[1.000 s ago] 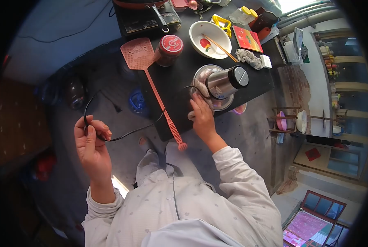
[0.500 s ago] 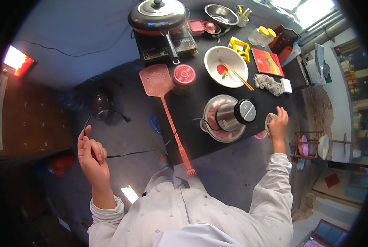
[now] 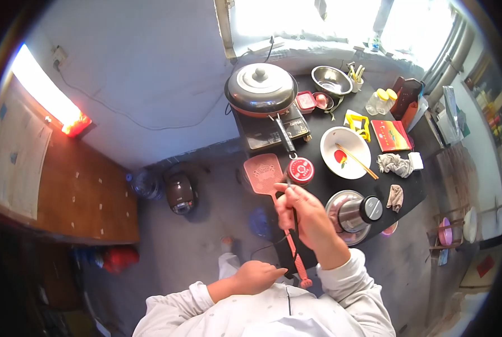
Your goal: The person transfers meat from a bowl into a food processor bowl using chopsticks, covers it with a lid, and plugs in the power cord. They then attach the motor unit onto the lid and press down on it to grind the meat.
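My right hand is raised over the near left part of the black table, shut on a black power cord whose plug end sticks up past my fingers. The cord loops down towards my left hand, which is curled close to my body; whether it grips the cord is unclear. A pink fly swatter lies under my right hand. Just right of that hand stands an electric chopper with a steel motor top on a bowl.
On the table are a red-lidded jar, a white bowl with chopsticks, a lidded pan on a cooktop, a steel bowl, a red box and two cloths. A rice cooker sits on the floor.
The cord has passed from my left hand to my right, which came across from the cloth at the table's right. My left hand dropped to my body. The view tilted up.
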`<state>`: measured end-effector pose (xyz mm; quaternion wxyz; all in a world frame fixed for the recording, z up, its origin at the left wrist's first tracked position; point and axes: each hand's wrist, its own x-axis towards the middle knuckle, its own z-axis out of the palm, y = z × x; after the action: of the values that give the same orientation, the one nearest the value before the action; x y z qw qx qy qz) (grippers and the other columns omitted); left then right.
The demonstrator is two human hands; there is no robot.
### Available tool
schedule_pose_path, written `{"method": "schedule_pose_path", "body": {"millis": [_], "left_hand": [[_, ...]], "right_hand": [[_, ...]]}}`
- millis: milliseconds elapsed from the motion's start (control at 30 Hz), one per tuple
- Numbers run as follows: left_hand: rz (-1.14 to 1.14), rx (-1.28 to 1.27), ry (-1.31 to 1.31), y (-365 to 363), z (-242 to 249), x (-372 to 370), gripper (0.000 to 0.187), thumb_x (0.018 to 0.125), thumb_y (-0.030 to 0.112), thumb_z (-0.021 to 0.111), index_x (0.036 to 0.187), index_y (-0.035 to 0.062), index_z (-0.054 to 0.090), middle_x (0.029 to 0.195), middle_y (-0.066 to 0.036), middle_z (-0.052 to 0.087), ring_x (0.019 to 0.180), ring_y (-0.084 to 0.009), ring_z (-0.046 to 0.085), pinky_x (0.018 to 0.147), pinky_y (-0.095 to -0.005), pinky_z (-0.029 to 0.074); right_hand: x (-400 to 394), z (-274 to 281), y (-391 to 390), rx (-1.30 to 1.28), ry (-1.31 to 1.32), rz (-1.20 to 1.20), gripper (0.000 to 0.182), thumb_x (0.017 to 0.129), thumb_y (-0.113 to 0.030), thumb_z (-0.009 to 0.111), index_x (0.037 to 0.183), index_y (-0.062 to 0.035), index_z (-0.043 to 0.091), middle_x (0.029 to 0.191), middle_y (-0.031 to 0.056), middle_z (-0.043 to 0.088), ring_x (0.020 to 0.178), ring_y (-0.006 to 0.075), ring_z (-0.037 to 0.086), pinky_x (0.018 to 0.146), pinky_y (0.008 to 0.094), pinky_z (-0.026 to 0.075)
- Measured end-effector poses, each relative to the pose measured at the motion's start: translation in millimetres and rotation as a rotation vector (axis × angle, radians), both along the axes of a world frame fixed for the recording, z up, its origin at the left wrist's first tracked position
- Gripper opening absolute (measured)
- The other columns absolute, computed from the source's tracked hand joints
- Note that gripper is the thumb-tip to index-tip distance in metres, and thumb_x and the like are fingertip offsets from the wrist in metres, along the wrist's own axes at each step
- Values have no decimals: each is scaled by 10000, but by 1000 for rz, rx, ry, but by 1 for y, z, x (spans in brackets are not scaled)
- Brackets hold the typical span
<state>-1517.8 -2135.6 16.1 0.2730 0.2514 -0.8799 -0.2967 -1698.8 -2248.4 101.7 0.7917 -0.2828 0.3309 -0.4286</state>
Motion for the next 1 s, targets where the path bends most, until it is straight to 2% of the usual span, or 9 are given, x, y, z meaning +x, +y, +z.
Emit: {"method": "schedule_pose_path", "body": {"millis": [167, 267, 400, 600, 667, 767, 933, 967, 1000], "left_hand": [[-113, 136, 0, -37, -59, 73, 295, 769, 65, 640, 1064, 69, 628, 699, -85, 592, 694, -287, 602, 583, -413, 455], [-131, 175, 104, -63, -50, 105, 246, 779, 58, 655, 1024, 66, 629, 731, -88, 608, 701, -296, 602, 660, -405, 446], [-252, 25, 181, -111, -31, 113, 256, 780, 39, 670, 1032, 64, 638, 753, -63, 612, 739, -276, 594, 695, -393, 456], [-254, -44, 157, -128, 9, 92, 366, 804, 122, 726, 1143, 32, 620, 1099, -119, 661, 1002, -317, 620, 883, -419, 473], [-175, 4, 152, -132, -3, 90, 346, 792, 70, 713, 1124, 48, 620, 1079, -105, 665, 990, -305, 626, 878, -408, 473], [-123, 108, 203, -144, -10, 86, 222, 811, 13, 684, 1031, 28, 653, 978, -129, 684, 907, -323, 642, 821, -390, 494], [-62, 494, 403, -208, 27, 71, 119, 928, 9, 616, 1040, -10, 652, 982, -81, 696, 909, -140, 651, 801, -259, 490], [-52, 475, 428, -236, 40, 72, 136, 956, 22, 585, 1078, -10, 635, 997, -67, 684, 933, -125, 636, 837, -247, 477], [-39, 453, 452, -266, 51, 75, 154, 984, 36, 554, 1116, -11, 618, 1012, -53, 672, 958, -111, 622, 874, -236, 465]], "right_hand": [[32, 17, -29, -134, 157, -341, 304, 1055, -222, 424, 1188, 23, 545, 713, 2, 528, 522, 64, 439, 469, 205, 336], [42, 38, -41, -138, 129, -487, 309, 1052, -260, 443, 1143, 7, 569, 721, -9, 544, 510, 49, 422, 445, 185, 297], [47, 74, -44, -288, 541, -593, 304, 1041, -286, 476, 1163, -24, 573, 620, -53, 459, 481, 21, 369, 406, 197, 234], [1, 164, -11, -490, 1182, -686, 274, 1003, -280, 558, 1092, -44, 666, 630, -90, 428, 477, -5, 309, 433, 182, 213], [-26, 202, -1, -501, 1099, -780, 319, 997, -317, 571, 1160, -50, 630, 661, -91, 417, 482, -22, 263, 418, 165, 182], [-41, 240, 2, -585, 1031, -756, 269, 951, -258, 642, 1118, -47, 635, 649, -79, 437, 479, 1, 311, 408, 168, 246], [-34, 248, -44, -654, 1131, -746, 220, 922, -220, 684, 1059, -49, 654, 617, -87, 385, 498, 11, 319, 410, 181, 268], [-38, 254, -56, -768, 1119, -576, 198, 926, -207, 677, 1011, -28, 677, 670, -65, 518, 548, 20, 428, 481, 187, 365], [-35, 259, -72, -766, 1333, -653, 194, 928, -202, 673, 998, -21, 683, 699, -50, 557, 572, 28, 460, 512, 193, 389]]}}
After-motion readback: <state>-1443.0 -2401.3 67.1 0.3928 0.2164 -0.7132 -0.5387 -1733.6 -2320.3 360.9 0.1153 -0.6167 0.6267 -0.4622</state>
